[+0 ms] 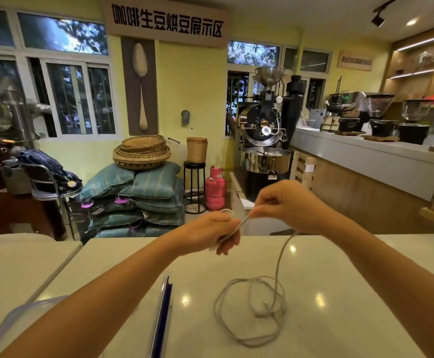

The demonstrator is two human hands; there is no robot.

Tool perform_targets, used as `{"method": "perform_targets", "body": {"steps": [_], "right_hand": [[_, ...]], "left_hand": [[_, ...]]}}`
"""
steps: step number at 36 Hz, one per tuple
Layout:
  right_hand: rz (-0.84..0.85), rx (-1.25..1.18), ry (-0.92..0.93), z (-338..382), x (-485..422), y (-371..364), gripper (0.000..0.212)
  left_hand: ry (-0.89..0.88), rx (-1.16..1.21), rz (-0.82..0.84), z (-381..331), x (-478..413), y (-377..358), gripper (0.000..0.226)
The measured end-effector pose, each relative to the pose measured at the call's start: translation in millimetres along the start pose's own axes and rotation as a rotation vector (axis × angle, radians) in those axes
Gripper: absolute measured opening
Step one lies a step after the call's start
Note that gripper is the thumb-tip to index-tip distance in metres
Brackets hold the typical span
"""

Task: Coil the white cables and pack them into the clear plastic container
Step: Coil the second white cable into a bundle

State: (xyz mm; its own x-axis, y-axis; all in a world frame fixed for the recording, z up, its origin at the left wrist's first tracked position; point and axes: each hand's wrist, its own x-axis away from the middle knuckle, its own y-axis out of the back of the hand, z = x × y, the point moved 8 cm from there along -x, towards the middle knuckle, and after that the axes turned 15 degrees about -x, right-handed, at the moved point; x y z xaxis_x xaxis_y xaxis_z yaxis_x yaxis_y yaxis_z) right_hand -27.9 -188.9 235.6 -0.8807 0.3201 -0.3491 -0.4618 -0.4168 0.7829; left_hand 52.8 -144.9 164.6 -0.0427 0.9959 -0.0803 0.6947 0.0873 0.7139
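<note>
Container (17, 313) at near-left; left hand (210, 231) clenched round coiled white cable (278, 270); right hand (285, 202) pinching it taut

Both forearms extend to frame centre; left hand (212, 232) fist closed, right hand (283, 202) fingers pinched, slightly higher.

Warm ceiling light, tabletop (314, 254) glare, edges seemingly warped

Mirrored "咖啡生豆烘豆展示区" on wall sign (167, 23)
</note>
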Motion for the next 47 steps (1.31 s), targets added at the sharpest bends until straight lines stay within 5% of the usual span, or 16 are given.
{"method": "perform_targets", "body": {"steps": [10,13,16,23,28,32,37,42,47], "right_hand": [[-0.159,-0.965,0.052,-33.1,-7.5,5.9,0.018],[-0.144,-1.228,-0.016,-43.8,-9.9,-26.7,0.027],[-0.132,-1.299,-0.175,-47.1,-7.8,-66.6,0.034],[0.021,-0.98,-0.299,-26.6,13.1,-100.7,0.023],[0.07,-0.673,-0.292,-16.7,14.7,-92.0,0.028],[0.126,-0.534,-0.227,-2.8,17.2,-77.4,0.03],[0.16,-0.319,-0.093,14.3,13.8,-48.6,0.024],[0.11,-0.211,-0.002,17.3,4.2,-18.6,0.012],[0.053,-0.399,0.078,15.8,0.0,4.6,0.022]], "left_hand": [[-0.31,0.7,0.373,-61.9,20.9,-26.6,0.028],[-0.375,0.725,0.342,-75.6,19.1,-20.9,0.026],[-0.286,0.699,0.144,-71.1,7.5,-6.4,0.033],[-0.111,0.483,-0.286,-36.7,-8.0,36.5,0.042],[-0.071,0.408,-0.437,-27.2,-10.7,46.2,0.04],[-0.015,0.103,-0.524,-22.5,-8.3,49.7,0.039],[-0.012,-0.119,-0.366,-19.6,-6.0,24.3,0.042],[-0.09,0.175,-0.059,-19.8,0.3,-6.8,0.044],[-0.147,0.603,0.154,-36.8,10.0,-25.3,0.045]]}}
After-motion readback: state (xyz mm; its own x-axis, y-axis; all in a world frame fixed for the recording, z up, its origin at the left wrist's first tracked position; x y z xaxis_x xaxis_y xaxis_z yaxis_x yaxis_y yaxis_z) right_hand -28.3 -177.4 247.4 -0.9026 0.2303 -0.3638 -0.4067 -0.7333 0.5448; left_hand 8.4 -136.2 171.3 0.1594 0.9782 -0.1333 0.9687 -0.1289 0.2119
